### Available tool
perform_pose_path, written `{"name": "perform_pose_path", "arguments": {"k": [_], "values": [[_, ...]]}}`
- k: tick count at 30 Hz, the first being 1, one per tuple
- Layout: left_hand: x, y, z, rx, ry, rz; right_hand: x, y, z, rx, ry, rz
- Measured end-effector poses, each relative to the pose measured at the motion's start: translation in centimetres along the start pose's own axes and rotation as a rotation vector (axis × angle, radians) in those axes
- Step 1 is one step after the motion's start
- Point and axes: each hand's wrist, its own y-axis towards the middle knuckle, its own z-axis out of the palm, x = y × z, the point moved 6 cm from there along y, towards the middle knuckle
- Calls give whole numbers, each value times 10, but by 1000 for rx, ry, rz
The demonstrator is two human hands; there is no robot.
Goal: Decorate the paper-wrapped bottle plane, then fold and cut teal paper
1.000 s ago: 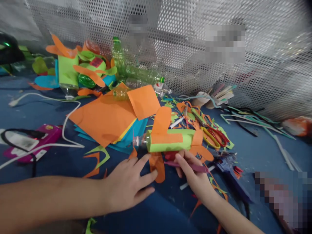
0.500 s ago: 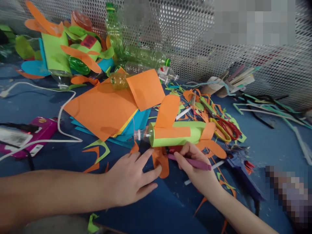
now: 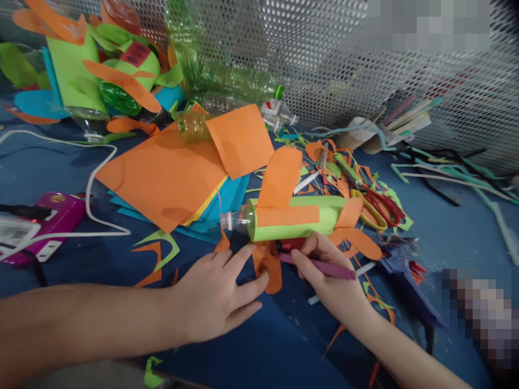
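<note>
Rests left hand (image 3: 219, 294) open and flat on the blue table (image 3: 263, 351), fingers spread, fingertips on an orange cutout (image 3: 268, 270). Grips a purple pen (image 3: 324, 268) in right hand (image 3: 330, 281), fingers closed around it, tip pointing left toward the cutout.

Has the bottle (image 3: 292, 219) just beyond both hands, lying on its side. Wrapped in green paper with an orange band and orange fins, bare neck and cap pointing left. Right thumb near or touching its lower edge; cannot tell which. Has a red scrap (image 3: 292, 246) under the bottle, partly hidden by right hand.

Has scissors (image 3: 379, 208) with red and yellow handles just right of the bottle, among green and orange trimmings. Has orange sheets (image 3: 162, 178) stacked over teal ones, left of the bottle and farther back. Has a pink power strip (image 3: 44, 224) at far left, white cable (image 3: 95, 178) looping beside it.

Faces a mesh wall (image 3: 324, 70) at the back, with clear bottles (image 3: 243, 86) lying along it and paper-wrapped bottles (image 3: 77, 75) at upper left. Has a blue tool (image 3: 405, 275) right of right hand, too blurred to name.
</note>
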Motion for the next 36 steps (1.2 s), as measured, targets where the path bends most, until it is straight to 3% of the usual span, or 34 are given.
{"name": "perform_pose_path", "arguments": {"k": [36], "values": [[0, 1, -3, 6, -10, 8, 1, 0, 4, 39, 31, -14]]}}
